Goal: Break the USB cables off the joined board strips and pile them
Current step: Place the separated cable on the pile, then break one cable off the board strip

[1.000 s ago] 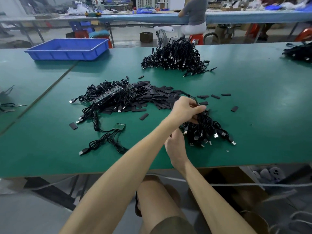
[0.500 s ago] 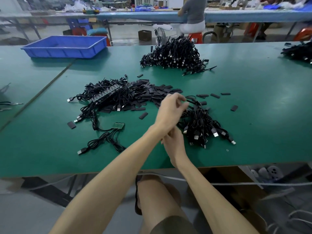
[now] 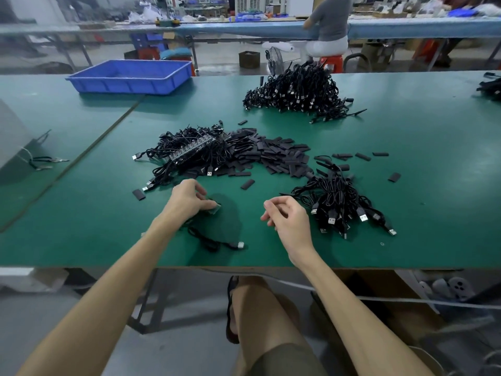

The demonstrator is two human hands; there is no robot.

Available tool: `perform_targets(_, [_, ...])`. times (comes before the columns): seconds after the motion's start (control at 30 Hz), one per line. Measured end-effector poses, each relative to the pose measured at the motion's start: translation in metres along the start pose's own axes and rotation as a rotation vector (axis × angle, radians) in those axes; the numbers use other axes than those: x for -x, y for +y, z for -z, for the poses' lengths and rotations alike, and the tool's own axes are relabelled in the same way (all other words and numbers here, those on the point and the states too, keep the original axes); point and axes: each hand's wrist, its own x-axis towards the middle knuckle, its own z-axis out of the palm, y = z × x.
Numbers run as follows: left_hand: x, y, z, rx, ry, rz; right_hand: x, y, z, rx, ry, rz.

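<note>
A person's left hand (image 3: 193,198) has a pinching grip, thumb and fingertips closed on a small, flat green board strip (image 3: 214,209) low over the matte green tabletop (image 3: 433,158). Thin, rubbery black cables (image 3: 208,241) trail from the grip toward the person, one ending in a metal USB plug. The right hand (image 3: 288,219), just right of that grip, is loosely curled and empty. Further right lies a tangled pile of separated cables (image 3: 341,202). This looks like the start of a fresh strip; next, both hands would need to snap it apart.
</note>
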Motion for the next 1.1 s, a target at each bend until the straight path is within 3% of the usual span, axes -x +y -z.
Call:
perform_targets(0.4, [0.013,0.031,-0.026,0.177,-0.033,-0.211,0.0,0.0,-0.004,0.188,-0.131,0.034])
perform_targets(0.57, [0.022,0.045,-0.034,0.263,-0.112,-0.243,-0.002,0.0,-0.004,0.213,-0.102,0.012])
perform_targets(0.83, [0.029,0.049,-0.033,0.114,-0.135,-0.342,-0.002,0.002,-0.005,0.223,-0.062,-0.019])
perform_targets(1.1, [0.034,0.052,-0.041,0.091,-0.092,-0.326,0.0,0.002,-0.004,0.26,-0.059,-0.03])
